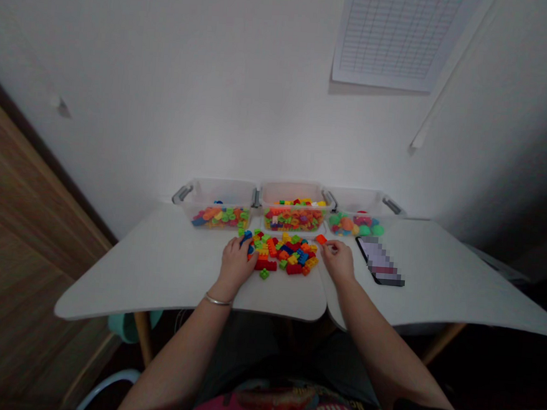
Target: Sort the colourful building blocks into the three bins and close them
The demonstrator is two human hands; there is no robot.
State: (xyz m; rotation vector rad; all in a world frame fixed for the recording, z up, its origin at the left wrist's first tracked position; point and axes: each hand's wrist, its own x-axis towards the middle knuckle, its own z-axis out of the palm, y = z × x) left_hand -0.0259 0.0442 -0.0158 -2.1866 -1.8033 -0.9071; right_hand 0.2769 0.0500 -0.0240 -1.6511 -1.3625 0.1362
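Note:
A loose pile of toy building bricks (289, 251) in red, orange, yellow, green and blue lies on the white table. My left hand (236, 263) is at the pile's left edge, its fingers and thumb curled around a blue brick (250, 249). Another blue piece (247, 235) shows just beyond those fingertips. On the pile's right side, my right hand (339, 261) pinches an orange brick (320, 239) between thumb and fingers. A small green brick (263, 273) lies in front of the pile, close to my left thumb.
Behind the pile, three clear plastic boxes stand against the wall: a left box (225, 192) and a middle box (295, 194) with small colourful pieces, and a right box (360, 202) with rounded pieces. A phone (382, 262) lies right of my right hand. Two tabletops (290, 300) meet there.

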